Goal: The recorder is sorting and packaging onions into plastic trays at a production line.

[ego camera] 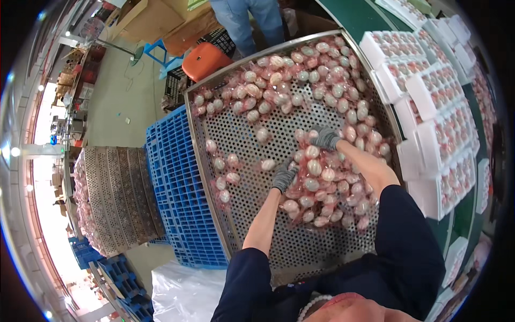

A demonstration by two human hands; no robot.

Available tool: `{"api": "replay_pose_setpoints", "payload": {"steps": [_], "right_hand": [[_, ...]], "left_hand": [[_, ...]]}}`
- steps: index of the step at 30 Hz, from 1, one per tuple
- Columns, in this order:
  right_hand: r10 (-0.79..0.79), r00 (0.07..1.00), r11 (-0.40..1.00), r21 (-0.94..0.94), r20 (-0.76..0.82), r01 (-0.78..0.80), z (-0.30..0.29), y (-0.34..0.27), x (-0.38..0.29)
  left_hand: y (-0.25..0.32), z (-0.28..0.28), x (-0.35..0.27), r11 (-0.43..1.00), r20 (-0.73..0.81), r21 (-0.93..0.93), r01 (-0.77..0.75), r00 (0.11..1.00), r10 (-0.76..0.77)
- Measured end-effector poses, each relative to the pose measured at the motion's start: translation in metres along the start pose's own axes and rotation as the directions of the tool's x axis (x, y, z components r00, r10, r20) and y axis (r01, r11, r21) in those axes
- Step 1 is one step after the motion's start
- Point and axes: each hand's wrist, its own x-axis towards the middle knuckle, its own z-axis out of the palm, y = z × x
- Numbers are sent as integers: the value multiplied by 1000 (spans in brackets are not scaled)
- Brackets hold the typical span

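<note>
A perforated metal tray with a raised rim lies before me. Many pale eggs in clear, pink-printed plastic wrappers are spread over it. My left hand, in a grey striped knit glove, reaches to the left edge of the near heap of wrapped eggs. My right hand, gloved alike, is at the far side of that heap, its fingertips at a wrapped egg. The fingers partly hide what they touch, so a grip is not clear. A single wrapped egg lies just left of my left hand.
White foam trays filled with wrapped eggs are stacked on a green surface at right. Blue plastic pallets and stacked perforated trays stand left. An orange stool and a person's legs are beyond the far rim.
</note>
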Motion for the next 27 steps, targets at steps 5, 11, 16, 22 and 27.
{"api": "replay_pose_setpoints", "payload": {"steps": [5,11,16,22,27], "right_hand": [[112,982,992,-82,149,-101,9,-26,-103],[252,938,963,-158,240,-218,27,-43,-206],[64,989,995,-85,135,-53,66,-23,-280],[-38,970,996,-70,241,56,49,-10,-311],[-35,999,975,-219,16,37,31,30,-269]], "left_hand": [[30,42,-97,974,17,202,105,994,-111],[58,64,-183,915,175,397,66,974,-147],[53,88,-247,857,286,513,-52,951,-114],[-5,113,-257,901,398,413,-133,916,-47],[30,84,-235,866,23,488,-109,993,112]]}}
